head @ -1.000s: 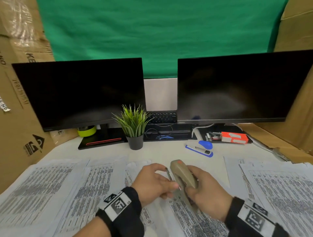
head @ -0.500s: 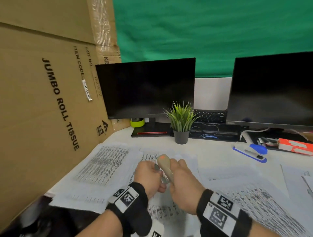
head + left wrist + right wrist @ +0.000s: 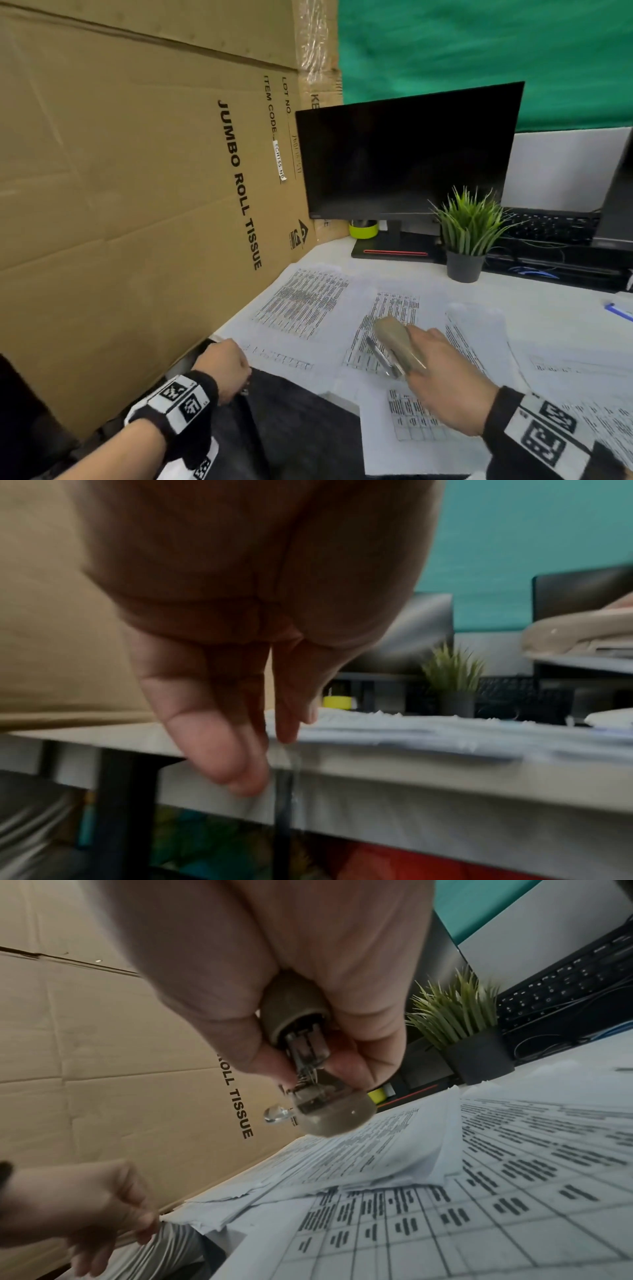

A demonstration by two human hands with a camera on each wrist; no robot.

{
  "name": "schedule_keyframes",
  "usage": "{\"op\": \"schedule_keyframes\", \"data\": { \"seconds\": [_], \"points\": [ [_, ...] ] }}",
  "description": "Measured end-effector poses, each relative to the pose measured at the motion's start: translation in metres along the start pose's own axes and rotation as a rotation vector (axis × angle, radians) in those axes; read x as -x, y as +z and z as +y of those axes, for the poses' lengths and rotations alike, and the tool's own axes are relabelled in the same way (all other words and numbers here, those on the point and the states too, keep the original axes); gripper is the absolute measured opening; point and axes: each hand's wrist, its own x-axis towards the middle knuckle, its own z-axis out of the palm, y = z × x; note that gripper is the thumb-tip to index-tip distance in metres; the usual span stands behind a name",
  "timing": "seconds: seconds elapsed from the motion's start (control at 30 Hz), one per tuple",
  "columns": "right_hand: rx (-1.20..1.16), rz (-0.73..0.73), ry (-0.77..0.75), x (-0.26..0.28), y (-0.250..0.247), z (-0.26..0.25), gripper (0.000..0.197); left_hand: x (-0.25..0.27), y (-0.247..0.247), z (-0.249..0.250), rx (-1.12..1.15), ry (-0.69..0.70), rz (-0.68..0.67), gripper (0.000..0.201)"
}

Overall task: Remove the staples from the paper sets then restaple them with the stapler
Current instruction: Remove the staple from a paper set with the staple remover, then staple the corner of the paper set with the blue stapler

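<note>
Change: my left hand has left the stapler, now off the desk edge, fingers loose, empty.
Right hand: I grip stapler alone.
Meaning: pulled staple likely discarded.

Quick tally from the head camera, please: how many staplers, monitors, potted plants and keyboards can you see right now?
Staplers: 1, the beige stapler held in the right hand
Monitors: 2, the left monitor and the right monitor, which is cut off at the edge
Potted plants: 1, the potted plant
Keyboards: 1, the keyboard
Total: 5
</note>
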Motion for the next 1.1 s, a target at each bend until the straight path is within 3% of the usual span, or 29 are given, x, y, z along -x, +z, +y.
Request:
{"op": "schedule_keyframes", "data": {
  "seconds": [0.17, 0.33, 0.43, 0.53, 0.57, 0.63, 0.73, 0.87, 0.97, 1.03, 1.1],
  "points": [
    [-0.056, -0.049, 0.029, 0.002, 0.005, 0.013, 0.045, -0.003, 0.005, -0.029, -0.215, -0.07, -0.017, 0.019],
    [-0.198, -0.002, 0.096, 0.016, -0.022, 0.031, 0.031, -0.003, -0.004, -0.015, -0.292, -0.03, 0.048, 0.017],
    [-0.232, 0.14, 0.24, 0.028, -0.05, 0.059, 0.024, -0.009, -0.015, 0.015, -0.223, 0.051, 0.126, 0.014],
    [-0.259, 0.274, 0.405, 0.051, -0.084, 0.102, 0.007, -0.015, -0.017, 0.066, -0.12, 0.226, 0.156, 0.022],
    [-0.279, 0.301, 0.469, 0.062, -0.096, 0.116, 0.014, -0.014, -0.015, 0.088, -0.071, 0.304, 0.139, 0.022],
    [-0.294, 0.403, 0.597, 0.085, -0.117, 0.152, 0.03, -0.009, -0.005, 0.138, 0.028, 0.443, 0.053, 0.02],
    [-0.248, 0.586, 0.817, 0.115, -0.145, 0.204, 0.03, 0.005, 0.024, 0.213, 0.092, 0.614, -0.116, 0.016],
    [-0.21, 0.603, 0.953, 0.125, -0.169, 0.244, 0.03, 0.03, 0.071, 0.3, 0.06, 0.768, -0.307, 0.014],
    [-0.131, 0.598, 0.998, 0.114, -0.181, 0.26, 0.033, 0.053, 0.096, 0.344, -0.095, 0.811, -0.437, 0.05],
    [0.013, 0.482, 1.012, 0.098, -0.19, 0.267, 0.02, 0.064, 0.107, 0.363, -0.293, 0.848, -0.504, 0.068],
    [0.131, 0.385, 1.031, 0.081, -0.199, 0.299, 0.034, 0.07, 0.117, 0.375, -0.477, 0.857, -0.543, 0.078]
  ]
}}
